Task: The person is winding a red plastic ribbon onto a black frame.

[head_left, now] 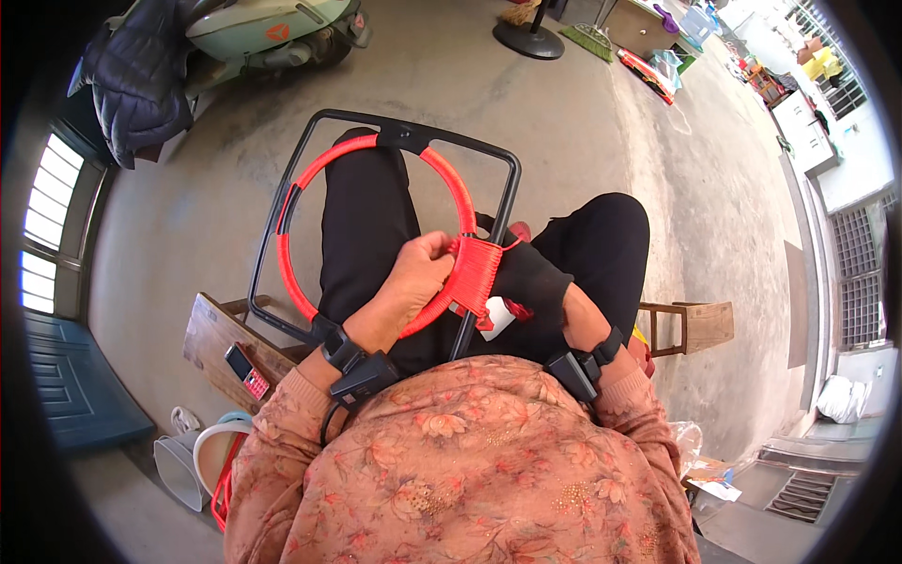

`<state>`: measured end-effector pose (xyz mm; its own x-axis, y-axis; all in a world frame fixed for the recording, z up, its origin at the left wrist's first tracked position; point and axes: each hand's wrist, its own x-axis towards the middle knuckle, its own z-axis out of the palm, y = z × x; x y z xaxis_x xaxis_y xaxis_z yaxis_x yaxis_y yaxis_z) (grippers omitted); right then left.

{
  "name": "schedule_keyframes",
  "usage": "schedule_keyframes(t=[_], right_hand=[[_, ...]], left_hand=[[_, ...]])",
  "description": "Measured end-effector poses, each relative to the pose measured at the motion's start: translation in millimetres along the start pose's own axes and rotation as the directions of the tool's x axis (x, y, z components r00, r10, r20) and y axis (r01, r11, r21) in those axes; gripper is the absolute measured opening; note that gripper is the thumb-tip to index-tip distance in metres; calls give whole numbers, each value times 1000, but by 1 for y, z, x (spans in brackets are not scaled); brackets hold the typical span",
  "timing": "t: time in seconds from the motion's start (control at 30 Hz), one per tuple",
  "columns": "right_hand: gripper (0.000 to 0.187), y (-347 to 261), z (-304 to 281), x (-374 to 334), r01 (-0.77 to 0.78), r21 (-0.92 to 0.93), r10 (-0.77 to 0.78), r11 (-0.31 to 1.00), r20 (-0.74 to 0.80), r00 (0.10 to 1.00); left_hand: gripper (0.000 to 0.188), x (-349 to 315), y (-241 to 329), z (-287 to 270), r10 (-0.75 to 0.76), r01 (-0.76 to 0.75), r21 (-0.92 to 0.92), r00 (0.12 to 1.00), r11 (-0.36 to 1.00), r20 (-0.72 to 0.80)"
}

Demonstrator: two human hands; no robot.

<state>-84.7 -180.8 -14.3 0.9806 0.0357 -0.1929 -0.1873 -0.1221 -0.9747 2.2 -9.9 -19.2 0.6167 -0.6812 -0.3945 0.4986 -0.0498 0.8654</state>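
Note:
A black metal frame [513, 193] rests across my lap. Inside it is a ring [291, 268] bound in red cord, with bare black stretches at the top and left. On its right side a wide band of tight red wrapping [473, 271] joins ring and frame. My bare left hand [418, 273] is closed at the band's left edge, fingertips pinched against the red cord. My right hand [531, 280], in a black glove with bare fingertips, is closed just right of the band. A short length of red cord [512, 245] runs from the band to its fingers.
To my left a wooden bench [221, 343] carries a red phone [246, 371]. Buckets [183, 467] stand behind it. A wooden stool [700, 327] is at my right. Ahead are a scooter [268, 33] with a dark jacket [136, 85], a round black stand base [528, 39] and a broom [590, 39].

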Motion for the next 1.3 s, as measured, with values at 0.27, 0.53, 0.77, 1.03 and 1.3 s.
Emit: schedule_keyframes(t=[0.27, 0.53, 0.77, 1.03, 1.3], right_hand=[[55, 3, 12, -14, 334, 185, -209, 924, -487, 848], [46, 20, -5, -24, 260, 380, -58, 888, -467, 882], [42, 8, -11, -23, 102, 575, 105, 812, -316, 943], [37, 31, 5, 1, -46, 295, 90, 954, -137, 986], [34, 76, 11, 16, -156, 761, 64, 630, 149, 987]], left_hand=[[6, -11, 6, 6, 689, -647, 245, 645, 723, -331], [6, -17, 8, 7, 715, -661, 276, 616, 698, -330], [4, -17, 9, 4, 636, -511, 403, 715, 759, -290], [7, -13, 7, 5, 650, -486, 466, 695, 740, -308], [10, -4, 5, 3, 541, -382, 475, 801, 792, -257]])
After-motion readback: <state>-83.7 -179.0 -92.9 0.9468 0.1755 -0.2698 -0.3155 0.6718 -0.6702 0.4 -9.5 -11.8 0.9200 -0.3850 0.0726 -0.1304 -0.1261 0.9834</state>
